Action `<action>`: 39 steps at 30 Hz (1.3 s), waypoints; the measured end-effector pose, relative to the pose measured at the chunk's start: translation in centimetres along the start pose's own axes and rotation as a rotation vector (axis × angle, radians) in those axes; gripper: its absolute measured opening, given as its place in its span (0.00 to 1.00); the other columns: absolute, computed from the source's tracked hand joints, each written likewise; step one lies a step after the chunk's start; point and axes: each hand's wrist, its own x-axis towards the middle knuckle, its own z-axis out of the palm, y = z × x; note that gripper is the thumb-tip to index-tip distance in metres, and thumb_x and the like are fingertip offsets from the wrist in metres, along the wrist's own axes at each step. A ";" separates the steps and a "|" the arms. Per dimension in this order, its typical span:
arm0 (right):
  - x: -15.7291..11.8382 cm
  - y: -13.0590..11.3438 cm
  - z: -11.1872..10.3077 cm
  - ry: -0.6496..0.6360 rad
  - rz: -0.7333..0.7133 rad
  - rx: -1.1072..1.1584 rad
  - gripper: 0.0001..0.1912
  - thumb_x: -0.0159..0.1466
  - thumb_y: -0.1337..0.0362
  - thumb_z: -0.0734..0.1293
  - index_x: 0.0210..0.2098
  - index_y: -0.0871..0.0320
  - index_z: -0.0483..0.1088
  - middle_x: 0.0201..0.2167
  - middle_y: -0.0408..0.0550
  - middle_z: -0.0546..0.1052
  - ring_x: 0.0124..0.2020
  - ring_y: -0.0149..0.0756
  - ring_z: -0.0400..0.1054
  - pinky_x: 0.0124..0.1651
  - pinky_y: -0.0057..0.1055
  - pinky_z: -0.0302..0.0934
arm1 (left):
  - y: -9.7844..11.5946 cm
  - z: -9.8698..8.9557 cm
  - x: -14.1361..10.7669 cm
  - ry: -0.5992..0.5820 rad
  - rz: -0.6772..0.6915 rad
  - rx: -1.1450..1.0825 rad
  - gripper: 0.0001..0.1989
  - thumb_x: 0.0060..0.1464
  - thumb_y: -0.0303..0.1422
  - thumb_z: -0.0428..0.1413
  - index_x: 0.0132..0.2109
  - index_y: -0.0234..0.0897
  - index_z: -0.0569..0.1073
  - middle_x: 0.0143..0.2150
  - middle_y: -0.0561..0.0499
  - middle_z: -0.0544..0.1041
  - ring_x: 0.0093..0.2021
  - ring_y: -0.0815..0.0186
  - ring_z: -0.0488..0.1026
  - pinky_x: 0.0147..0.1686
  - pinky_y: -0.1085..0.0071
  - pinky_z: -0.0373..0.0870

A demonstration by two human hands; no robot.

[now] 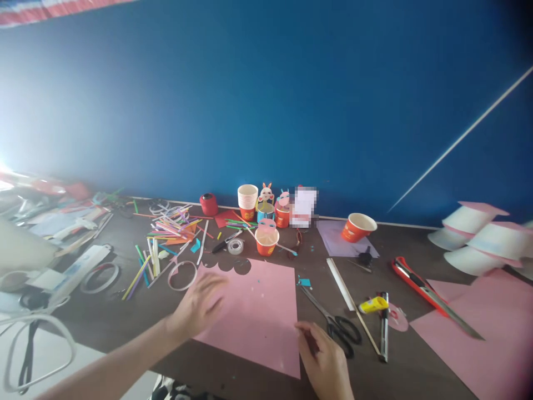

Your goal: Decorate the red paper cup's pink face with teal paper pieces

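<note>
A notched sheet of pink paper lies on the dark table before me, with a few small specks on it. My left hand, a little blurred, is over its left side with the fingers stretched out and nothing seen in them. At the sheet's right edge, the thumb and index finger of my right hand meet in a pinch on the paper. Black-handled scissors lie just beyond that hand. Behind the sheet stands an orange paper cup with a pink cut-out face on its rim.
Rolls of tape and colourful straws lie to the left. Stacked cups stand by the blue wall. On the right are a yellow glue stick, a red utility knife, more pink paper and white paper shapes.
</note>
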 end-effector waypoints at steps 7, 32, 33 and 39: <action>0.0 0.5 0.1 -0.017 -0.045 0.084 0.09 0.59 0.62 0.57 0.31 0.54 0.68 0.25 0.48 0.73 0.25 0.36 0.69 0.26 0.28 0.64 | -2.4 3.0 10.3 -0.032 -0.269 0.231 0.13 0.48 0.34 0.54 0.42 0.36 0.69 0.42 0.44 0.67 0.46 0.57 0.64 0.44 0.61 0.62; 0.8 -0.8 -1.9 -0.221 0.125 0.313 0.11 0.61 0.60 0.58 0.33 0.59 0.68 0.25 0.46 0.71 0.25 0.33 0.65 0.29 0.26 0.57 | 6.3 2.4 5.5 0.003 -0.727 -1.662 0.07 0.48 0.31 0.57 0.36 0.34 0.73 0.33 0.50 0.70 0.32 0.72 0.64 0.29 0.75 0.60; 1.2 -1.2 -2.2 -0.211 0.130 0.341 0.11 0.61 0.60 0.59 0.33 0.59 0.68 0.25 0.46 0.71 0.26 0.33 0.65 0.30 0.26 0.58 | 6.6 2.6 5.4 0.003 -0.752 -1.709 0.07 0.48 0.31 0.57 0.36 0.34 0.73 0.33 0.49 0.70 0.32 0.72 0.65 0.29 0.75 0.60; 2.8 -3.6 -1.8 -0.085 0.154 0.487 0.15 0.60 0.60 0.61 0.45 0.59 0.62 0.31 0.46 0.68 0.22 0.28 0.60 0.27 0.25 0.57 | 7.9 3.3 4.9 -0.047 -0.889 -1.868 0.07 0.49 0.32 0.56 0.35 0.33 0.72 0.33 0.48 0.71 0.31 0.70 0.67 0.27 0.74 0.61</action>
